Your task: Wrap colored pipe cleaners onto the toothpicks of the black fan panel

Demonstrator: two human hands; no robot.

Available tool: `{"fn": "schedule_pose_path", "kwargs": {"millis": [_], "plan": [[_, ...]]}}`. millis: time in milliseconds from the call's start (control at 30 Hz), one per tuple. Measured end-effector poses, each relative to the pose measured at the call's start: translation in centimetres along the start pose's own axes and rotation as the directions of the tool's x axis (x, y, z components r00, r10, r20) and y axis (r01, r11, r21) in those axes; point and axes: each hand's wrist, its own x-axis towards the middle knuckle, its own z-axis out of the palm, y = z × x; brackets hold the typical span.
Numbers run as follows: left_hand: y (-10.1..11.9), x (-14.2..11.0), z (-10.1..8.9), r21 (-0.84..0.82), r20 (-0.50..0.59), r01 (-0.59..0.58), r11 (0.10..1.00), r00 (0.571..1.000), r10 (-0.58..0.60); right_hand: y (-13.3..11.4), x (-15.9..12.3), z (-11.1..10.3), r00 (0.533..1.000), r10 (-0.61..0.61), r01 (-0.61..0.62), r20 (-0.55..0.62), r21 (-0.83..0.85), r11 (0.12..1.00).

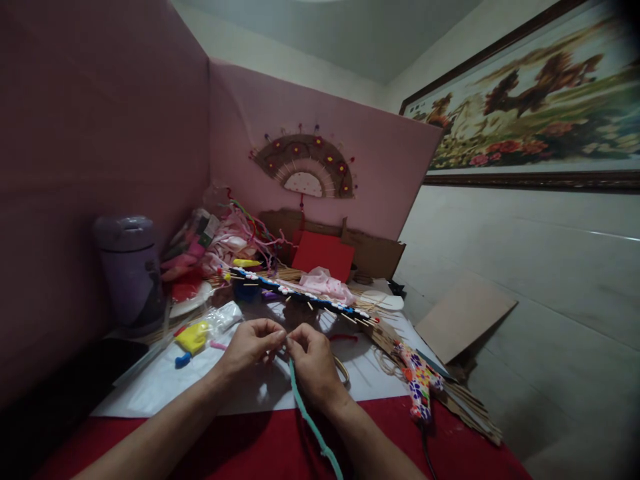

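Observation:
Both my hands meet over a white sheet (165, 383) on a red tabletop. My left hand (249, 347) is pinched shut at its fingertips, touching the fingers of my right hand (313, 363). My right hand is closed on the top end of a teal pipe cleaner (310, 420), which trails down toward me over the red cloth (250, 447). Whether my left fingers also grip its tip or some small piece is too small to make out. Just beyond my hands lies a half-made fan of wooden sticks with a blue beaded rim (300, 297).
A lilac flask (131, 270) stands at the left by the pink partition. A yellow and blue clay lump in a plastic bag (193, 339), a pile of pipe cleaners (240, 240), red card (323, 257), a flowered glue gun (419, 381) and loose cardboard (465, 319) surround the work. A finished fan (306, 167) hangs on the partition.

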Motion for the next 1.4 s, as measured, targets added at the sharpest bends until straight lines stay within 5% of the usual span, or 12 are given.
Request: {"fn": "schedule_pose_path", "kwargs": {"millis": [233, 433, 667, 833, 1067, 1400], "plan": [[-0.1, -0.2, -0.1, -0.107, 0.072, 0.104, 0.989, 0.993, -0.096, -0.5, -0.2, -0.1, 1.0, 0.003, -0.003, 0.026, -0.013, 1.0], [0.0, -0.1, -0.1, -0.042, 0.09, 0.084, 0.996, 0.993, -0.08, -0.1, -0.1, 0.0, 1.0, -0.01, 0.011, 0.024, -0.02, 1.0], [-0.1, 0.3, -0.2, 0.136, -0.018, -0.103, 0.985, 0.994, 0.106, 0.3, 0.0, 0.3, 0.997, -0.02, 0.018, 0.073, 0.025, 1.0], [0.1, -0.2, 0.0, 0.401, -0.117, -0.263, 0.878, 0.935, 0.333, 0.4, 0.0, 0.5, 0.997, -0.015, 0.012, 0.078, 0.031, 0.999], [-0.1, 0.1, -0.4, 0.085, 0.006, -0.072, 0.994, 0.997, 0.072, 1.0, 0.4, 0.5, 0.999, 0.011, -0.017, 0.049, 0.105, 0.994], [0.3, 0.3, -0.5, 0.114, 0.031, -0.055, 0.992, 0.998, 0.052, 1.2, 0.4, 0.3, 0.996, 0.003, -0.016, 0.085, 0.149, 0.989]]}}
